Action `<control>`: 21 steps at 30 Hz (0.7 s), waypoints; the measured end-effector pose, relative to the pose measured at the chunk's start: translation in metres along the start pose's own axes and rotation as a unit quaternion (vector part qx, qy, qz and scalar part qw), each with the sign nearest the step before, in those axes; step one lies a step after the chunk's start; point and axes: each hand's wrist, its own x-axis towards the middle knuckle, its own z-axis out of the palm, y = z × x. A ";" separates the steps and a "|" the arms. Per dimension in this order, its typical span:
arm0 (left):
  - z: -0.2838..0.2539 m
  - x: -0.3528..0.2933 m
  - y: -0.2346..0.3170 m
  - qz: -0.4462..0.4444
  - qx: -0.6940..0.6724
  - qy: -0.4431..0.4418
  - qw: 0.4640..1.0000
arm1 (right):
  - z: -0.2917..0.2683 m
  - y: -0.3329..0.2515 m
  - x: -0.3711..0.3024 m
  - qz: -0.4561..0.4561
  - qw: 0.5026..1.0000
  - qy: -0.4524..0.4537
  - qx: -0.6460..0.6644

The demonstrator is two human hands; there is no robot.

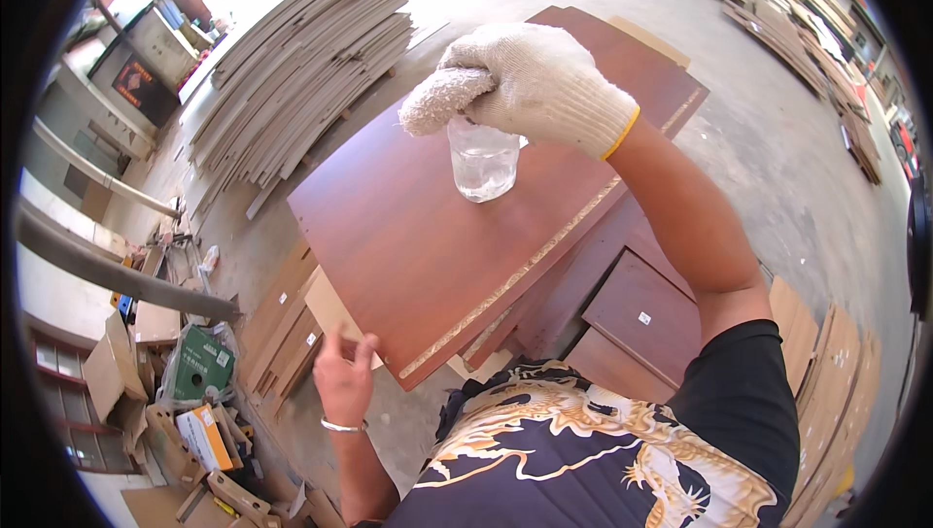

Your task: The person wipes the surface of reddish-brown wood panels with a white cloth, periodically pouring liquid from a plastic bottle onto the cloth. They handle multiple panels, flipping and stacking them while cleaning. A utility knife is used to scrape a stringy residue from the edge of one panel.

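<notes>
A reddish-brown laminated board (408,246) lies flat in front of me, its raw chipboard edge facing my body. My right hand (544,76), in a white knit glove with a yellow cuff edge, is closed on a fuzzy white rag (442,102). Directly beneath it is a clear jar (483,167) with clear contents; the glove hides its top, so whether my fingers also grip the rim cannot be seen. My bare left hand (344,373), with a silver bangle, is at the board's near left corner, thumb and forefinger apart, thumb close to the edge.
More brown panels (641,319) lie under and beside the board. A tall stack of grey boards (301,71) stands beyond it, left. Cardboard scraps and a green box (202,363) crowd the lower left. Further panels (836,411) lie at right, with piles (797,42) at the far right.
</notes>
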 end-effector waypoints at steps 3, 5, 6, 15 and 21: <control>-0.005 0.026 0.035 0.195 -0.136 0.082 0.968 | 0.009 -0.021 0.018 -0.012 0.997 -0.052 0.063; 0.007 0.058 0.085 0.367 -0.092 0.119 0.918 | 0.014 -0.031 0.021 -0.025 0.993 -0.055 0.105; 0.017 0.074 0.103 0.379 -0.104 0.120 0.912 | 0.014 -0.038 0.020 -0.033 0.990 -0.047 0.127; 0.049 0.120 0.169 0.301 0.057 0.015 0.952 | 0.054 0.055 -0.039 0.250 0.672 0.017 0.697; 0.030 0.140 0.211 0.415 0.298 -0.010 0.860 | 0.092 0.067 -0.096 0.353 0.413 0.152 0.826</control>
